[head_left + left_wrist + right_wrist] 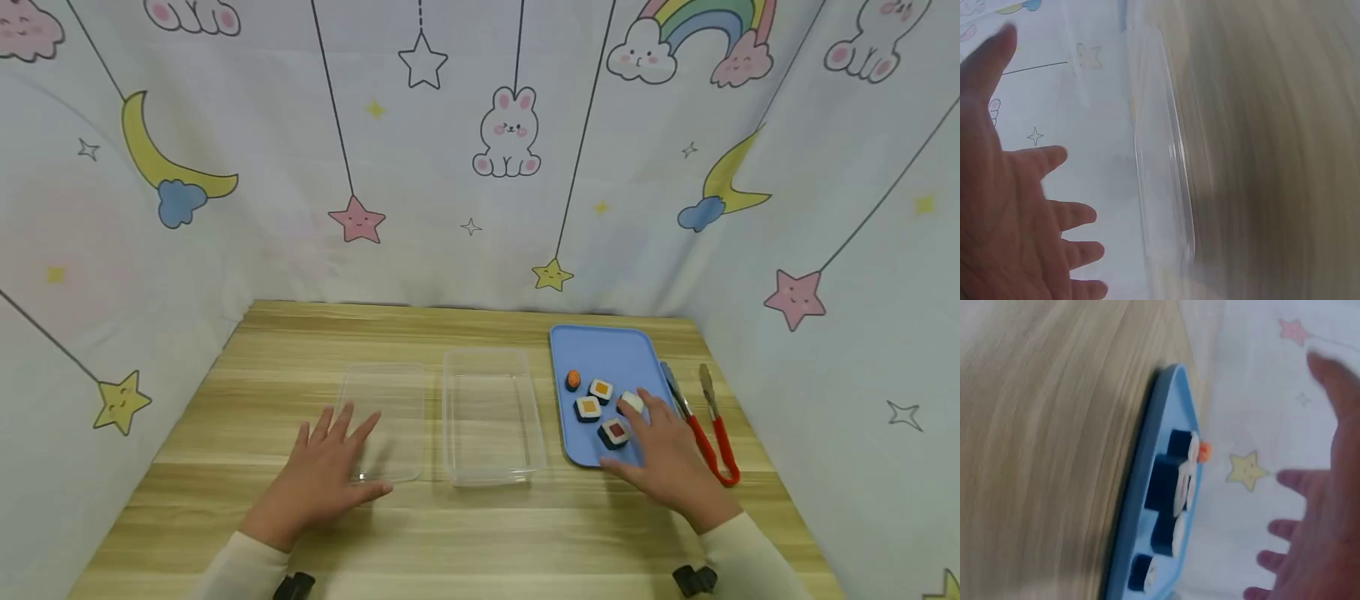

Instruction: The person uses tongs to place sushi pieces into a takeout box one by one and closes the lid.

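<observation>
While a clear plastic box (491,417) stands on the wood-grain bench (487,533), both hands are held out, one on either side of it. To the box's left lies a flat clear plastic lid (397,421), and above that lid's near left part hovers the left hand (318,479), fingers spread and holding nothing. To the box's right, the blue tray (600,346) carries five sushi pieces: an orange-topped one (573,380), two with orange centres (588,407), one with a dark red centre (614,432), and a white-topped one (628,403) partly hidden by fingers. Over this tray the right hand (663,454) hangs, open and empty, the right wrist view showing a gap above the pieces. Farther right from the box, just past the tray, lie red-handled tongs (701,437); behind the box hangs a white cloth (450,167) printed with stars and rabbits.
</observation>
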The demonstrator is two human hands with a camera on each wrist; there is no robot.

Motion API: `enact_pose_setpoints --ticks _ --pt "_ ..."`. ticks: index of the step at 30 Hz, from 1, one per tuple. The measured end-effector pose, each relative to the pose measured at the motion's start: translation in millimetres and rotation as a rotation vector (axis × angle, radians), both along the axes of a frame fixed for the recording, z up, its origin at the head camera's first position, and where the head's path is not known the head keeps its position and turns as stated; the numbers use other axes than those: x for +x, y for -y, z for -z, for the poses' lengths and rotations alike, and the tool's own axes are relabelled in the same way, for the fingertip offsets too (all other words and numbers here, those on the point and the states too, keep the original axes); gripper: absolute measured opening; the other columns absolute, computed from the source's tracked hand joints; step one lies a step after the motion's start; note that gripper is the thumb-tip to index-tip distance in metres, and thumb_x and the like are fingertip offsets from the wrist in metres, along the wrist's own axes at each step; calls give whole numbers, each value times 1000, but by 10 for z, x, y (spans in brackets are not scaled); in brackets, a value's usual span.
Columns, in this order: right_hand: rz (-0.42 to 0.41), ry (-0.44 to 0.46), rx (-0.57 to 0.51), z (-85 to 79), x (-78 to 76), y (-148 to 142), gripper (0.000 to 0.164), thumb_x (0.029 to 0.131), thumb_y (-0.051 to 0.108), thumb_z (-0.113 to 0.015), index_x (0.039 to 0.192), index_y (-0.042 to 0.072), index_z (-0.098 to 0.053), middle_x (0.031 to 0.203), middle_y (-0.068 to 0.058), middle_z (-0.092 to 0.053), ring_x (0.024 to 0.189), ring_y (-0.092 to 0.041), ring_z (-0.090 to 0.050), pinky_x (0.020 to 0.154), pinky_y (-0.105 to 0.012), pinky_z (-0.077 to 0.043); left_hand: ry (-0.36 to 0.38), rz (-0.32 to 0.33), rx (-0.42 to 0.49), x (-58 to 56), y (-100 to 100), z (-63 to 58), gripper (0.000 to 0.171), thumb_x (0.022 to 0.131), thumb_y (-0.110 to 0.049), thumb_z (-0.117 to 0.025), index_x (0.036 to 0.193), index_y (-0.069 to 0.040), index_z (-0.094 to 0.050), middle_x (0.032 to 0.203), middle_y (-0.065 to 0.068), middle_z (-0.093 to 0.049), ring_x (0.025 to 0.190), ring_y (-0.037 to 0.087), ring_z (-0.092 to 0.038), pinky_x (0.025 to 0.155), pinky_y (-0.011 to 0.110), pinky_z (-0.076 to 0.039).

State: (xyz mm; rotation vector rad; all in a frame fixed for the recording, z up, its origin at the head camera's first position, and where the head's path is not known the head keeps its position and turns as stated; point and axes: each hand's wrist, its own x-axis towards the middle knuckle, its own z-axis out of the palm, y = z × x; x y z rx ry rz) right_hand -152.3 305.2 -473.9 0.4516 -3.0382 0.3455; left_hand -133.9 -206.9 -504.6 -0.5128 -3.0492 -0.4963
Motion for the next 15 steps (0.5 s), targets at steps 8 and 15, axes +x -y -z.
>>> enact_pose_setpoints --ticks 8,15 --pt "367 -48 -155 87 -100 -579 74 100 42 -66 148 -10 -43 146 -40 -37 128 -63 -36 99 -76 -34 37 9 447 -212 -424 65 67 99 -38 -71 155 -7 -48 157 22 -46 143 44 -44 110 63 -39" --pt "625 185 -131 321 -188 -1092 89 101 50 -57 150 -19 -30 138 -49 -33 120 -66 -37 98 -73 -38 275 -90 800 -306 -881 158 66 99 -27 -72 157 -11 -45 160 13 -43 143 39 -46 108 55 -46"
